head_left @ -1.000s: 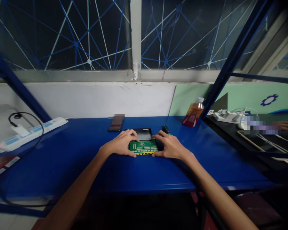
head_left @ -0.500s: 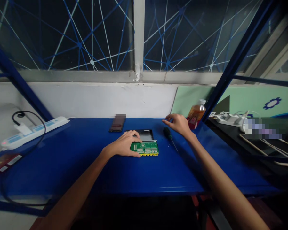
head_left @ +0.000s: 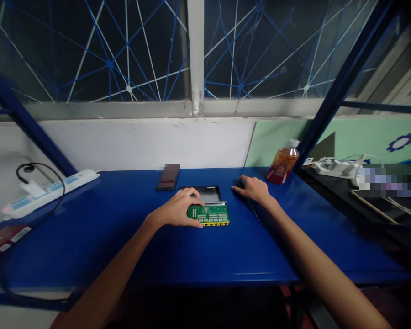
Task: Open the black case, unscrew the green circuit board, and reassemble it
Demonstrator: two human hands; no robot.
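Observation:
My left hand (head_left: pixel 181 206) is closed on a green circuit board (head_left: pixel 210 213), the thumb at its near edge and the fingers at its far edge. Yellow connectors (head_left: pixel 217 224) line the board's near side. Just behind the board lies a shallow black case part (head_left: pixel 213 193), partly covered by my left fingers. My right hand (head_left: pixel 255 188) has its thumb and fingers around the dark handle of a screwdriver (head_left: pixel 240 184), which lies on the table with its shaft pointing toward me.
A dark phone (head_left: pixel 168 177) lies at the back of the blue table (head_left: pixel 150 260). A drink bottle (head_left: pixel 283 163) stands at the back right. On the left are a white power strip (head_left: pixel 51 194), a black cable and a red box (head_left: pixel 7 240). Tiny dark bits lie near the screwdriver.
My right hand has come down from above the screwdriver and closed around its handle. My left hand keeps its hold on the circuit board. The view has shifted slightly.

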